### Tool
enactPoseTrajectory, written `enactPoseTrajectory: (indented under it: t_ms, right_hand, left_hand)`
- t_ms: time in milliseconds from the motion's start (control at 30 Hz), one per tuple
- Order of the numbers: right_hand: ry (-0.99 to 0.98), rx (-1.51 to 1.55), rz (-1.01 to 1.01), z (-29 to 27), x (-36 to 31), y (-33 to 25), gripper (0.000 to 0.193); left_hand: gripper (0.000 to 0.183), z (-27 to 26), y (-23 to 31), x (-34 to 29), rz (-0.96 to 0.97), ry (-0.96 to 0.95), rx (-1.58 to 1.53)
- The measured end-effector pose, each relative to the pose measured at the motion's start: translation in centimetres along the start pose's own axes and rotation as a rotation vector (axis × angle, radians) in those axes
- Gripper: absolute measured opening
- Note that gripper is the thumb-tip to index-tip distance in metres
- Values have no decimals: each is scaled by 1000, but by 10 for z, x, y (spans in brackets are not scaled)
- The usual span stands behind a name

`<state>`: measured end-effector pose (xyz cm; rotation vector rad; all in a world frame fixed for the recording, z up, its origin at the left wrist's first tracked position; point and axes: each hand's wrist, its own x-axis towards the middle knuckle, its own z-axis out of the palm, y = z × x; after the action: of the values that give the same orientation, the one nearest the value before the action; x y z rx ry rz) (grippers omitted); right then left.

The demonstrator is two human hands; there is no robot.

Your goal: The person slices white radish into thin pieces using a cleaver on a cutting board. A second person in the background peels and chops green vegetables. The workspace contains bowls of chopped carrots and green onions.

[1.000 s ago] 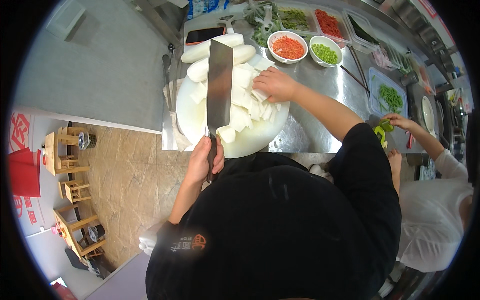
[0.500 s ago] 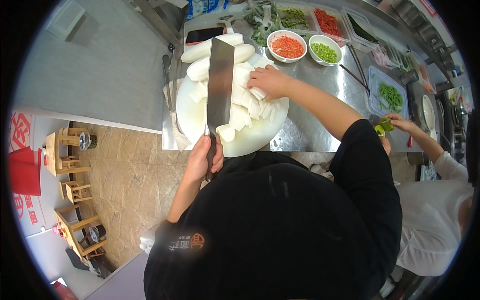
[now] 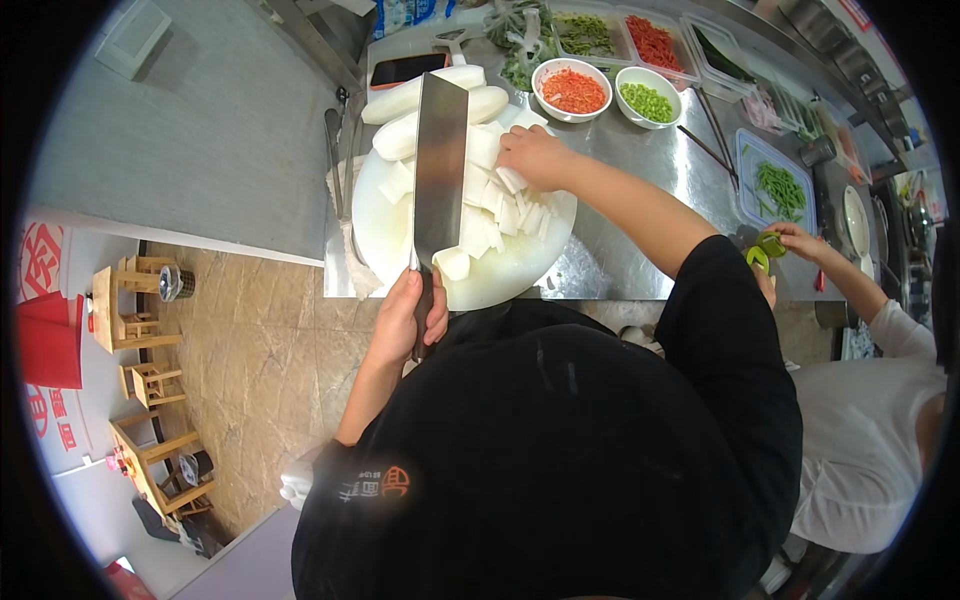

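Note:
My left hand (image 3: 404,316) grips the dark handle of a cleaver (image 3: 441,165), its broad blade pointing away over the left half of a round white cutting board (image 3: 535,265). Cut pieces of white radish (image 3: 507,205) lie heaped right of the blade, with one rounded end piece close to the handle. At the heap's far right, my right hand (image 3: 537,158) is closed, fingers curled down on radish pieces; the fingertips are partly hidden. Several long peeled white radishes (image 3: 397,138) rest at the far left of the board, partly behind the blade.
Beyond the board stand a bowl of chopped red pepper (image 3: 573,90), a bowl of chopped green vegetable (image 3: 648,98) and a phone (image 3: 409,69). Chopsticks (image 3: 708,150) lie to the right. A co-worker's hand (image 3: 797,241) holds green pepper near a tray of green strips (image 3: 778,190).
My right hand has shifted very slightly away from me over the radish heap, and a few pieces beneath it have moved a little. The left hand and cleaver stay in place.

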<state>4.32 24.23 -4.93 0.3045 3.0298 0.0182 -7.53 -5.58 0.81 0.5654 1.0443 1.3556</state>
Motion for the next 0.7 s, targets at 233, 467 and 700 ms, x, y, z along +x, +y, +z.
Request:
enactPoseTrajectory:
  t_ms: [233,467,700]
  right_hand:
    - [487,737,324,5,-29,21,45]
    - [1284,1417,788,3,-165,60,33]
    - [1248,1579,921,53,-222,-20,35]
  left_hand:
    - [42,-2,3,1,-34,-51,31]
    - [36,13,-10,31,-315,-207,141]
    - [36,33,-41,72,-443,-314,158]
